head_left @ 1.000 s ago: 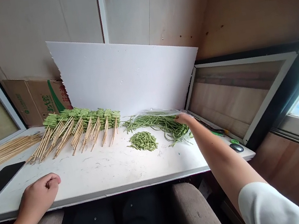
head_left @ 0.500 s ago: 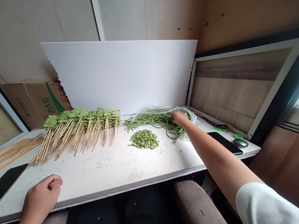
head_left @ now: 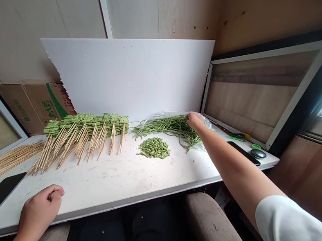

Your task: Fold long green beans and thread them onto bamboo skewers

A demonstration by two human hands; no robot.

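Behind & to the right of the cut-bean pile (head_left: 154, 148), I've got my R hand (head_left: 195, 120) down on the long beans (head_left: 168, 126), fingers curled at their right end, by the clear plastic bag (head_left: 206, 122). Fingertips are hidden, so can't tell if it's gripping or how far open it is.

My L hand (head_left: 40, 206) is well left of the pile & nearer the front edge of the white table (head_left: 122, 181), closed in a loose fist, thumb side up; can't see inside it.

The long beans lie just behind the pile & run off to its right, partly in the bag. Left of the pile, a row of bean skewers (head_left: 86, 123) has its stick ends pointing toward the front; bare sticks (head_left: 4, 162) lie farther left, w/ a dark flat device (head_left: 1, 194) in front of them. Well right of the pile, past my R forearm: a dark oval item (head_left: 258, 153) & a small green ring (head_left: 256, 147). White board (head_left: 137, 75) stands behind it all, w/ a cardboard box (head_left: 45, 101) back-left.
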